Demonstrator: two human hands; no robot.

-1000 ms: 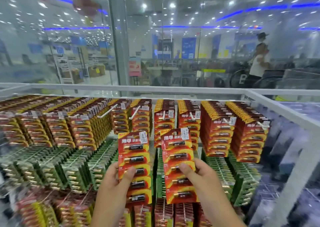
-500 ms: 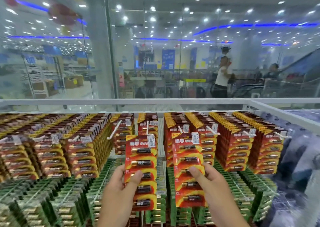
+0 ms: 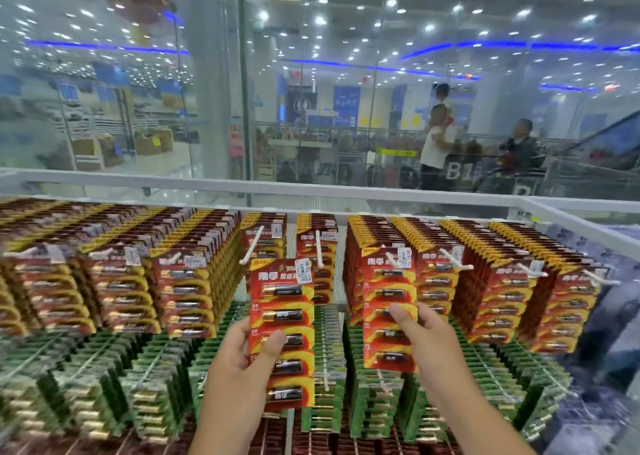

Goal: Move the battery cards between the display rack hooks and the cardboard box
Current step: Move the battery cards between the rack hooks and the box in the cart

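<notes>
My left hand [image 3: 242, 361] grips a red and yellow battery card [image 3: 282, 302] upright in front of the rack, just below a half-empty white hook [image 3: 251, 245]. My right hand [image 3: 419, 333] pinches a second red battery card [image 3: 388, 291], whose top sits at the front of a full hook [image 3: 393, 257] in the top row. Whether that card hangs on the hook I cannot tell. The cardboard box is not in view.
The rack's top row holds several hooks packed with red battery cards [image 3: 512, 281], and another half-empty hook [image 3: 318, 246] stands at the middle. Green battery cards [image 3: 145, 385] fill the row below. A white frame rail [image 3: 311, 191] runs behind, with glass beyond it.
Both hands have risen and moved toward the top row. The right card went from free in front of the rack to the front of a full stack.
</notes>
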